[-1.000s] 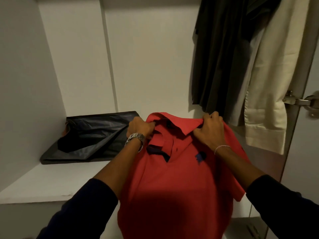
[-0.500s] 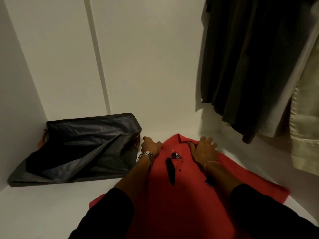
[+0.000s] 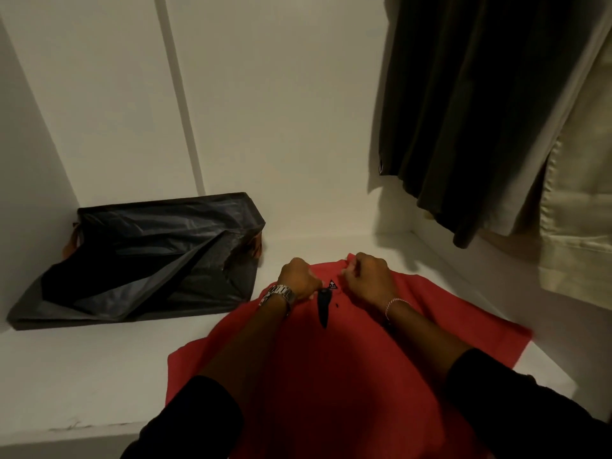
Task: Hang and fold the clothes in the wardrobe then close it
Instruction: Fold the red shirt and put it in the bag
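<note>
Lying flat on the white wardrobe shelf (image 3: pixel 82 376), the red cotton polo shirt (image 3: pixel 331 376) has come down from where both hands held it up by the collar a second ago; half a second ago it was already spread out, and since then the fingers have drawn in from a flatter press to a tighter curl at the neckline.

The left hand (image 3: pixel 298 279), with a metal link watch (image 3: pixel 280 293) at its wrist, sits knuckles-up on the near-left side of the collar, fingers curled into the cloth. The right hand (image 3: pixel 369 279), wearing a thin beaded bracelet (image 3: pixel 395 304), is bent the same way just beside it, fingers pinching the collar's far edge. Both forearms reach forward over the shirt body from dark sleeves pushed up past the wrists.

Between the two hands the shirt's dark placket slit and a small dark label show. The fabric looks matte and soft, with its sleeves fanned out to either side of the arms. Left of the left hand, close to it but not touching, rests a slumped dark grey fabric bag (image 3: pixel 142 260) with a slightly glossy, creased surface. Above and right of the right hand hang a dark pleated garment (image 3: pixel 463 111) and a pale cream garment (image 3: pixel 579 226) with a faint sheen.
</note>
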